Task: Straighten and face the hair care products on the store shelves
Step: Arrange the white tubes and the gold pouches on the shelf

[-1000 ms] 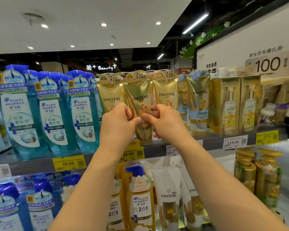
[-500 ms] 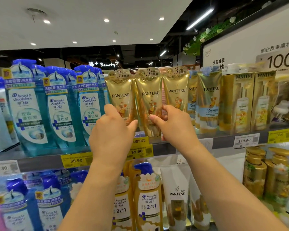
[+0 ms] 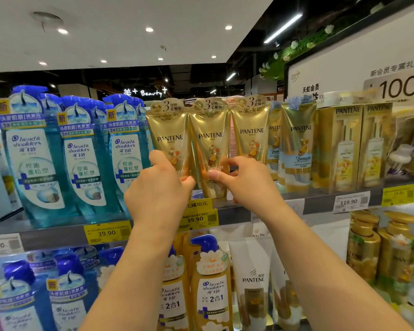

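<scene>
Our left hand [image 3: 158, 194] and right hand [image 3: 246, 182] pinch the middle gold Pantene tube [image 3: 209, 149]. It stands at the shelf's front edge [image 3: 320, 204], touching both neighbouring tubes.

Three gold Pantene tubes [image 3: 209, 149] upright, labels forward, side by side on upper shelf [image 3: 320, 203]; my fingers [image 3: 215, 174] pinch the middle one.
</scene>
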